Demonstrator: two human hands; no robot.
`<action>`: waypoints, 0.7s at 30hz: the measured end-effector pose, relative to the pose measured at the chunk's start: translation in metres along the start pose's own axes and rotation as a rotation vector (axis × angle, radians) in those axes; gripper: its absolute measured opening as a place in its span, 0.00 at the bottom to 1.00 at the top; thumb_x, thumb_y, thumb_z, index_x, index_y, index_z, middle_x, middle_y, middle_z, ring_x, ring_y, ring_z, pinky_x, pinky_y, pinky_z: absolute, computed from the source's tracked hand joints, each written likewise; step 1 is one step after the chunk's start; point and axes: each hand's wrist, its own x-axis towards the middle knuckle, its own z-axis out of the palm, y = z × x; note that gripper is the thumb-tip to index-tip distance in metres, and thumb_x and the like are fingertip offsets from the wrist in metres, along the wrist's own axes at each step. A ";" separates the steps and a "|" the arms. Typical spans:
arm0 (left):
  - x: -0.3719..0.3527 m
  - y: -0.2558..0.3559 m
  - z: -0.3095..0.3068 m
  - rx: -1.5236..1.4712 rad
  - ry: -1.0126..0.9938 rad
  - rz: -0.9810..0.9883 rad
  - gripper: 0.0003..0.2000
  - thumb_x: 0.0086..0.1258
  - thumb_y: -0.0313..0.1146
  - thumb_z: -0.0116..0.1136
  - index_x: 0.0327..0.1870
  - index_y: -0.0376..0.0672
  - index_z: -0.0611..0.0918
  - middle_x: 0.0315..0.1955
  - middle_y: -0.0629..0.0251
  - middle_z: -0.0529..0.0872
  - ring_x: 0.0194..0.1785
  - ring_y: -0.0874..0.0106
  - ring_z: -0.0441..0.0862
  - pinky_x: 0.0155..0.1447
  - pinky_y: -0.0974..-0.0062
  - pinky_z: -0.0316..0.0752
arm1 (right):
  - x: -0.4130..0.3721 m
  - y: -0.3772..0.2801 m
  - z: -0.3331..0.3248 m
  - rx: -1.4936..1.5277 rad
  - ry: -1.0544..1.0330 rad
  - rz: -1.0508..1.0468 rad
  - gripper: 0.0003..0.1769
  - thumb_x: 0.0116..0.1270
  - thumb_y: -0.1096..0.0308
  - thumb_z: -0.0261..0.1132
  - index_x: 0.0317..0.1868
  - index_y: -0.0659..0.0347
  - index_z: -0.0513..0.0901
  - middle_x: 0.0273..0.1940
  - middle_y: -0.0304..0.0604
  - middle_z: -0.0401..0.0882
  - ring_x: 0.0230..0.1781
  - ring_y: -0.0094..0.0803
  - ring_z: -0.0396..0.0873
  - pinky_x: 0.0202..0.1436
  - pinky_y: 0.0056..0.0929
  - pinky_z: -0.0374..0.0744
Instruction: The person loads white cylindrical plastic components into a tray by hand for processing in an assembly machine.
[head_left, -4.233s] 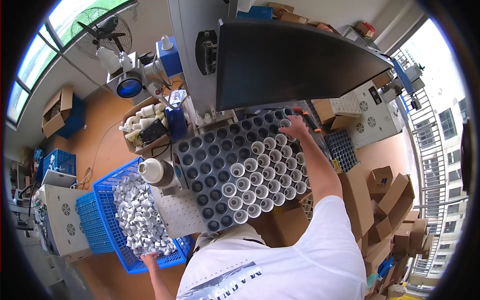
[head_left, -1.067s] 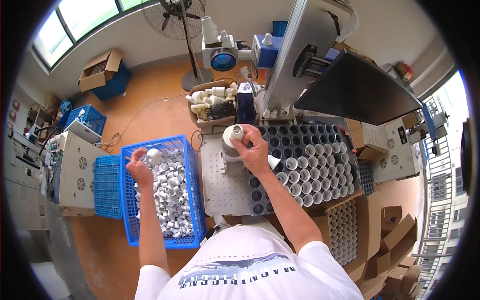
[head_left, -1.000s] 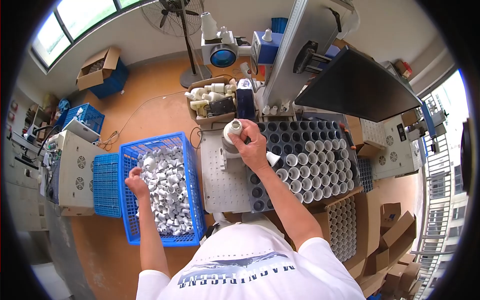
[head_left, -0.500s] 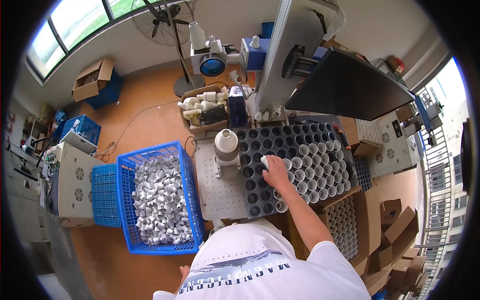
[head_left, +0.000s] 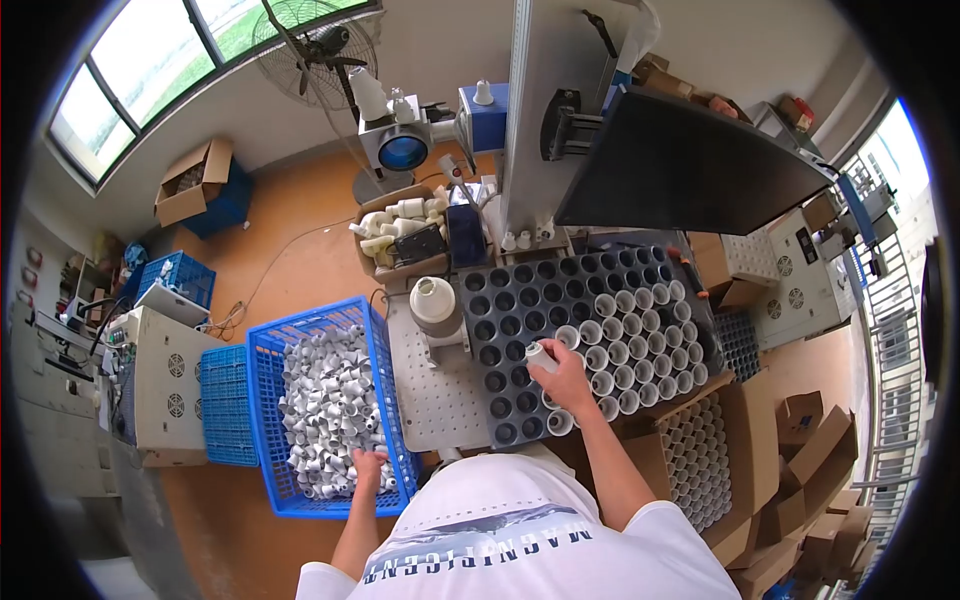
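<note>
My right hand [head_left: 565, 380] is closed around a white plastic fitting [head_left: 541, 353], a short cup-like piece, over the black tray [head_left: 505, 407] of round holes. Similar white fittings [head_left: 622, 376] stand in rows in the tray's right part, their round mouths up. My left hand [head_left: 369, 466] reaches over the near right part of a blue crate [head_left: 258, 400] heaped with loose white fittings [head_left: 325, 400]. Its fingers look slightly apart, with nothing visible in them.
A perforated metal plate [head_left: 425, 405] carrying a white-topped fixture [head_left: 436, 305] lies between crate and tray. A lens head [head_left: 402, 150] and a black monitor [head_left: 690, 165] overhang the back. An open carton [head_left: 745, 450] of fittings stands at right.
My left hand has come up from beside my body to the blue crate. The right hand stays over the tray with the fitting, now slightly nearer me. The camera view has shifted.
</note>
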 end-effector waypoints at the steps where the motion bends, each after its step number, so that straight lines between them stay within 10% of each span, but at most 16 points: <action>1: -0.001 -0.010 0.002 0.032 -0.037 -0.021 0.15 0.59 0.23 0.40 0.47 0.31 0.60 0.25 0.47 0.83 0.23 0.69 0.77 0.23 0.76 0.68 | -0.010 0.005 0.002 0.028 0.018 0.004 0.22 0.57 0.66 0.68 0.51 0.65 0.77 0.42 0.44 0.82 0.42 0.31 0.80 0.49 0.29 0.77; 21: -0.002 -0.053 -0.012 0.020 -0.104 -0.170 0.24 0.63 0.25 0.34 0.61 0.26 0.53 0.31 0.47 0.78 0.25 0.64 0.82 0.22 0.73 0.73 | -0.050 -0.003 0.015 0.080 -0.046 0.030 0.21 0.57 0.67 0.69 0.50 0.67 0.78 0.41 0.44 0.82 0.41 0.29 0.79 0.48 0.28 0.77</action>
